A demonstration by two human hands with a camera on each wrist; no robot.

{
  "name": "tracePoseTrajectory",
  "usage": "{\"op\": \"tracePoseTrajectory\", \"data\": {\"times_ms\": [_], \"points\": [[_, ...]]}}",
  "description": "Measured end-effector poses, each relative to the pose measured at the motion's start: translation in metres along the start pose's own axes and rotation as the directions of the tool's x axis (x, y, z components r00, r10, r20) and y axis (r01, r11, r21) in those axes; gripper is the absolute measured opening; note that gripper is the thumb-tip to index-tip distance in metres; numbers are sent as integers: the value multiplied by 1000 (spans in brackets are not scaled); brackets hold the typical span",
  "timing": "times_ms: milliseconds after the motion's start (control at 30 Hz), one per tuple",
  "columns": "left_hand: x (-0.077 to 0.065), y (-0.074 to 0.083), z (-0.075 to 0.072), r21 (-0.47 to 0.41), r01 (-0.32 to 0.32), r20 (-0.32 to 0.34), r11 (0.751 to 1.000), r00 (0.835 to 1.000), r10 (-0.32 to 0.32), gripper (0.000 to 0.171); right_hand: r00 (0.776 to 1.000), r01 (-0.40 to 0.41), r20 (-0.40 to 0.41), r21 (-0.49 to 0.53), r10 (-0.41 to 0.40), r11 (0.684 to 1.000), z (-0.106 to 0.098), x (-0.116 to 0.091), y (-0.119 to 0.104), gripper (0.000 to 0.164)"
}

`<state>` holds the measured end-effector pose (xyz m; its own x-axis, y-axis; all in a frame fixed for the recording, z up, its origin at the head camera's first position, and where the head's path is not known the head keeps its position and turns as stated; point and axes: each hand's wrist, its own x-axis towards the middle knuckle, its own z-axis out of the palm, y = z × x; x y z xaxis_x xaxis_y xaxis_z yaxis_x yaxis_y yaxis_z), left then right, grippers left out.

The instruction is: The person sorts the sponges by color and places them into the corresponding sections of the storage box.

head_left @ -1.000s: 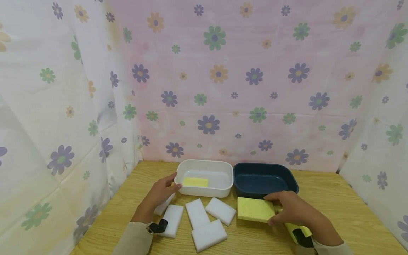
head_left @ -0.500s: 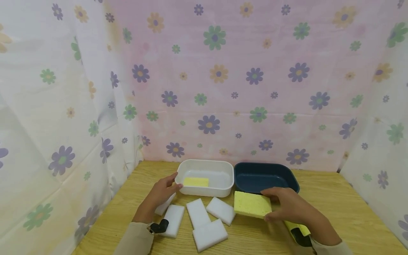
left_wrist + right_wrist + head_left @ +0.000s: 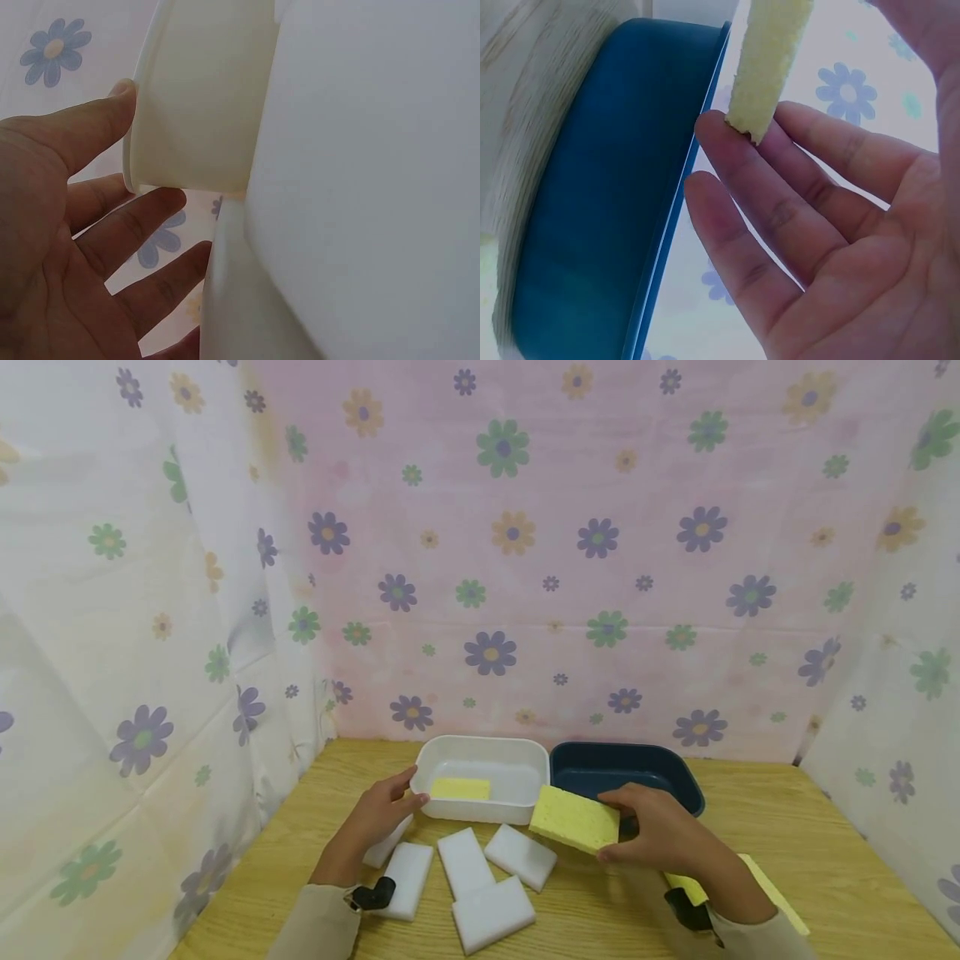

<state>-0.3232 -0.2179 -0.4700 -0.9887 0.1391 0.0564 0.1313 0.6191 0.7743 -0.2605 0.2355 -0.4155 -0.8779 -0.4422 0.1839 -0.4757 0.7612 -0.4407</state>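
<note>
Hands apart: right hand (image 3: 654, 833) pinching a yellow sponge (image 3: 574, 820), left hand (image 3: 378, 812) at the white tub (image 3: 480, 812)

From my head, I see the yellow sponge gripped by its right end between my right thumb and fingers. It is tilted, up off the desk (image 3: 757, 818), in front of where the white tub and the dark blue tub (image 3: 615, 756) sit side by side; in this view its upper corner overlaps the white tub's near right corner. My left hand reaches to that tub's left end, thumb and fingers touching it without curling round. Inside, toward the left, lies a yellow piece (image 3: 461, 789). Five white pads (image 3: 521, 857) lie in front: two by my left wrist, three further right, the nearest overlapping one of its neighbours. More yellow sponge (image 3: 776, 893) shows on both sides of my right wrist; I cannot tell whether it is one piece. Flowered cloth (image 3: 555, 510) hangs behind and at both sides.

From my left wrist, my thumb tip meets the white tub's rim, a fingertip touches its wall, and the other fingers are spread. Pale surface fills the right side, too close to make out.

From my right wrist, the yellow sponge shows edge-on, its end against my fingers; my thumb's tip is out of sight. Beside them runs the dark blue tub's rim; whether my fingertips touch it, I cannot tell.
</note>
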Motion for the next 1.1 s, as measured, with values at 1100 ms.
{"op": "tracePoseTrajectory", "data": {"times_ms": [1100], "points": [[0, 1, -1, 13, -15, -4, 1000, 1000, 15, 77, 993, -115, -36, 35, 117, 993, 24, 55, -25, 72]]}}
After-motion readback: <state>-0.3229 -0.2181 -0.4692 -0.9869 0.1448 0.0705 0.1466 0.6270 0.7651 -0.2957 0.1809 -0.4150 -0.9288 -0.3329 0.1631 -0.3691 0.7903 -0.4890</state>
